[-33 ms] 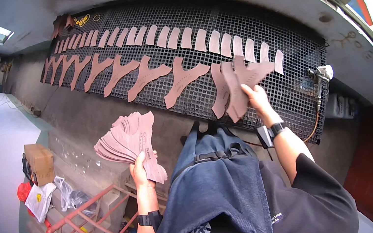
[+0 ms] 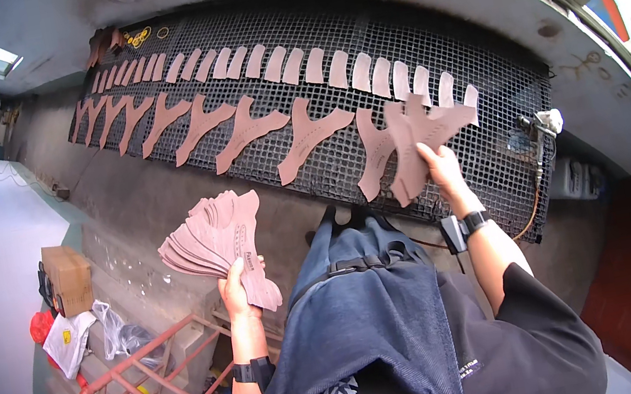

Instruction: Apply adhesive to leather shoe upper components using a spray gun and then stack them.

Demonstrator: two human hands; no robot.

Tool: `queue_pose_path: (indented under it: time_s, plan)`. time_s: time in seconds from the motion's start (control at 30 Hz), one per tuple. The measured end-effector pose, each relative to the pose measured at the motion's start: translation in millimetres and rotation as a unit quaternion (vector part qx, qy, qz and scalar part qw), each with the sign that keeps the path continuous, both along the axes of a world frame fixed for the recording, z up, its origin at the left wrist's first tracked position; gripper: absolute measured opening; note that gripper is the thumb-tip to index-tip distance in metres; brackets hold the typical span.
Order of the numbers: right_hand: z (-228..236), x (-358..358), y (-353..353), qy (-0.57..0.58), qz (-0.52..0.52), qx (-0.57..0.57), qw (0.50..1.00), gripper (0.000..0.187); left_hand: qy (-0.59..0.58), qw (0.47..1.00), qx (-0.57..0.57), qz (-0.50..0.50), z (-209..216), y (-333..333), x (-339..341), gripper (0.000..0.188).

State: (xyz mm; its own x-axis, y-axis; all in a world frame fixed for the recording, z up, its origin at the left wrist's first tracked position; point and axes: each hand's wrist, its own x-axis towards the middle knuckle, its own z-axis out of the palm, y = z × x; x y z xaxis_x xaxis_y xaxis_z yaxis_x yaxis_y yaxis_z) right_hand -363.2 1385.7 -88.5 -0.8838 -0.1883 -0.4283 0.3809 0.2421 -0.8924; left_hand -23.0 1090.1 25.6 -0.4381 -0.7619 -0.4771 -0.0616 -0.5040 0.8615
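Observation:
My left hand (image 2: 237, 291) is closed round the lower end of a fanned stack of pinkish-brown, leather-like cut pieces (image 2: 209, 237), held off the table's near side. With my right hand (image 2: 443, 168) I grip a Y-shaped leather-like piece (image 2: 413, 150) with small punched holes, over the right part of the black grid table (image 2: 496, 165). It partly covers another Y-shaped piece (image 2: 375, 154) lying on the grid to its left. Farther left, similar Y-shaped pieces (image 2: 310, 134) lie in a row along the near side.
Behind them runs a row of small curved strips (image 2: 316, 64). Yellow rings (image 2: 138, 37) lie at the far left corner. A valve with a hose (image 2: 544, 127) sits at the table's right end. A red railing (image 2: 134, 364), a cardboard box (image 2: 68, 278) and bags (image 2: 68, 337) are at lower left.
My right hand has shifted slightly to the right with its Y-shaped piece, showing more of the piece lying beside it. My left hand and its stack are nearly still.

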Motion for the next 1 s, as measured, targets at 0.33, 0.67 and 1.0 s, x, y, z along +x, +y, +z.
queue_pose_path:
  time_s: [0.33,0.67,1.0]
  plan:
    - [-26,7,82,-0.039,-0.025,0.224,0.973,0.035,-0.007,0.997,0.005,-0.080,0,-12,-28,0.035]
    - [-4,28,171,-0.081,-0.153,0.208,0.963,0.039,0.032,0.989,0.033,-0.139,-11,-4,-54,0.041]
    - [-9,58,143,0.257,0.108,0.543,0.792,0.074,0.036,0.975,0.048,-0.215,0,36,-92,0.041]
